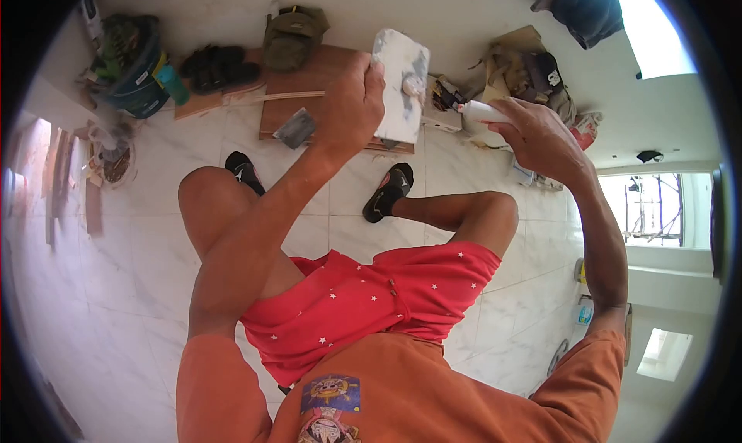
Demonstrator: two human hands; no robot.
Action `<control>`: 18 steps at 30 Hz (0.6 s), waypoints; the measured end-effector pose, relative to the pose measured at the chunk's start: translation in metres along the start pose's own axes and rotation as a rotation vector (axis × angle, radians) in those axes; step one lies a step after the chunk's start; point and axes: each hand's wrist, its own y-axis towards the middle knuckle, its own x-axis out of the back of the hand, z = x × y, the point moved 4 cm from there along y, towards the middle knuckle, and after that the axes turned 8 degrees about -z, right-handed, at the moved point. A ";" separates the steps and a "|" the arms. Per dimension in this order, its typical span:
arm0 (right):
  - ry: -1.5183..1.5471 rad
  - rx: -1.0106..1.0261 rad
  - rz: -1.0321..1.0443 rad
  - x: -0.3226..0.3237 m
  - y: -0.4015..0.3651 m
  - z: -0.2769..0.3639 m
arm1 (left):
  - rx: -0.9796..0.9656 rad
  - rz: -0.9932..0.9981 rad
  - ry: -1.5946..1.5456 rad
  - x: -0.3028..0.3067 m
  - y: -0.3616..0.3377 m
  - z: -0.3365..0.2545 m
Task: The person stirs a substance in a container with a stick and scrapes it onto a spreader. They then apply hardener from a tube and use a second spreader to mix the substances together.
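My left hand is wrapped round the edge of a whitish rectangular board, raised in front of me. The board is smeared with grey, and a pale pinkish lump sits on its face. To the right, my right hand grips a small white tube. The tube's tip points left, toward the board, with a gap between them.
Below lies a tiled floor with brown boards and a grey flat piece. Along the wall are a plant bucket, a teal bottle, dark footwear, a green bag and a filled cardboard box.
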 end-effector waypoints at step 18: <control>0.034 0.006 -0.031 0.020 0.021 0.005 | 0.276 0.290 -0.205 -0.015 -0.013 0.007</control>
